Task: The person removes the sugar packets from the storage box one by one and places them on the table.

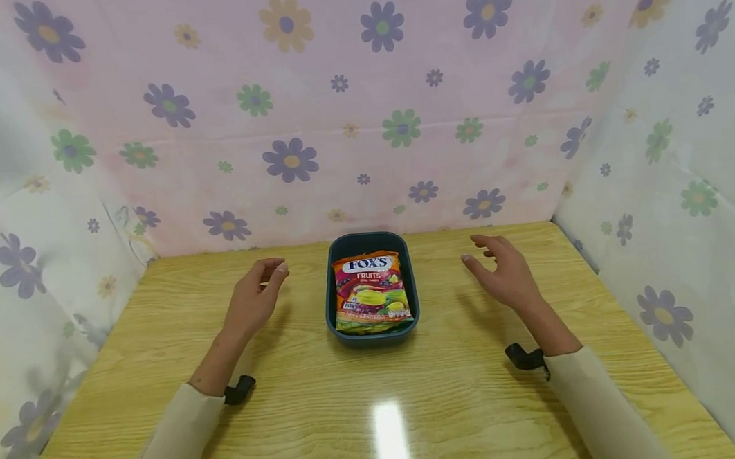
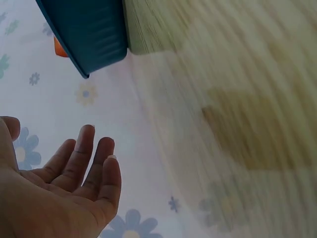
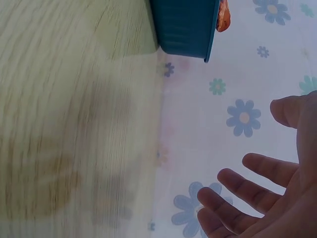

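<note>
A dark teal plastic bin (image 1: 343, 340) stands on the wooden table, holding a bag of Fox's fruit candy (image 1: 371, 295) that leans face up inside it. To the bin's left, my left hand (image 1: 255, 298) hovers over the table with fingers loosely bent, holding nothing. My right hand (image 1: 503, 271) is on the other side, apart from the bin, its thumb and fingers spread and relaxed. Both wrist views show the bin's side wall (image 2: 94, 34) and an orange bit of the bag (image 3: 223, 17) past the rim. What lies beneath the bag is hidden.
The light wood table (image 1: 302, 413) has a bright reflection near its front. Flowered cloth (image 1: 349, 112) hangs behind it and along both sides. A black wrist mount (image 1: 240, 390) sits under the left wrist, another mount (image 1: 525, 356) beside the right.
</note>
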Action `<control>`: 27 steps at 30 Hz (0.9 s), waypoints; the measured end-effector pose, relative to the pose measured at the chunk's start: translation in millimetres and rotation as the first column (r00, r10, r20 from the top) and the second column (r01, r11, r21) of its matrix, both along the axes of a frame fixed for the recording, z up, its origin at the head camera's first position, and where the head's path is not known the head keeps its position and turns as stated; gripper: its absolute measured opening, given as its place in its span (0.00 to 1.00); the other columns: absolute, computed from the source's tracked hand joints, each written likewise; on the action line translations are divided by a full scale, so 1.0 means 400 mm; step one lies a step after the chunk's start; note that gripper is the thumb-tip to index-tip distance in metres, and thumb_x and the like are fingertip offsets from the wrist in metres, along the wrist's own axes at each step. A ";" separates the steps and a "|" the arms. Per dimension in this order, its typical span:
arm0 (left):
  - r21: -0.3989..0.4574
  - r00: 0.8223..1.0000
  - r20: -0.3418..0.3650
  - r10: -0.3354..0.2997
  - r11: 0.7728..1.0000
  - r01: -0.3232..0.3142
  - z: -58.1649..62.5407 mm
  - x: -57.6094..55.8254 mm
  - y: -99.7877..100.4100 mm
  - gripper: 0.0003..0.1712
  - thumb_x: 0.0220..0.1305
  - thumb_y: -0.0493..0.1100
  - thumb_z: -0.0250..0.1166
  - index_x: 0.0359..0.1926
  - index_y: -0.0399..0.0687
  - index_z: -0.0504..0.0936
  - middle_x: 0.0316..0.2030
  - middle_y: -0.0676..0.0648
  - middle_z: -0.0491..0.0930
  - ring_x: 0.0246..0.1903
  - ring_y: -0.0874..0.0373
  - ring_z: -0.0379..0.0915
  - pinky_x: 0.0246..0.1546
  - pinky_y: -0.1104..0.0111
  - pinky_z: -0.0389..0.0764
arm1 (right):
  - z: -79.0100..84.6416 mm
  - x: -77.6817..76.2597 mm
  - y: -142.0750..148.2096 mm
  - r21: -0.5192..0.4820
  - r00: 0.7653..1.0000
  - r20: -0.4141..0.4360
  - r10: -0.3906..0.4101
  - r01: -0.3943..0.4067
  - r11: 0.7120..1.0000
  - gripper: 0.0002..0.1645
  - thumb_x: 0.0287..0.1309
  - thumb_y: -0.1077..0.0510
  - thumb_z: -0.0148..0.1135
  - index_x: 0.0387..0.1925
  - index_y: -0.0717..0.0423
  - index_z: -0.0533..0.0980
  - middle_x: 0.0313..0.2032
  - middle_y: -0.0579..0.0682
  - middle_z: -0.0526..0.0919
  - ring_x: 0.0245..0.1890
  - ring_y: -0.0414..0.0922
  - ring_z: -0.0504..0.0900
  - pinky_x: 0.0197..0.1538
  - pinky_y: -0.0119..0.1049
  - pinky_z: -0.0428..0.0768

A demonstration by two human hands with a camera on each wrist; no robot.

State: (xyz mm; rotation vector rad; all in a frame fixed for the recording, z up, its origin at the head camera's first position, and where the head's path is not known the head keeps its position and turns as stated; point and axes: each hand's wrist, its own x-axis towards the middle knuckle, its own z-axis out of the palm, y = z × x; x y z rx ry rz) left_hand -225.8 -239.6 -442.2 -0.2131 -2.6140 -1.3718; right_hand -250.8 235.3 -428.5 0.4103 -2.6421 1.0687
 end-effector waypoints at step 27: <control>0.104 0.991 0.105 -0.088 0.992 0.077 -0.027 -0.064 0.139 0.27 0.84 0.54 0.55 0.70 0.40 0.74 0.56 0.39 0.81 0.53 0.43 0.82 0.59 0.48 0.79 | 0.019 -0.018 -0.136 -0.021 0.997 0.044 0.070 -0.069 0.997 0.27 0.75 0.49 0.64 0.66 0.62 0.78 0.62 0.63 0.78 0.59 0.64 0.80 0.63 0.62 0.78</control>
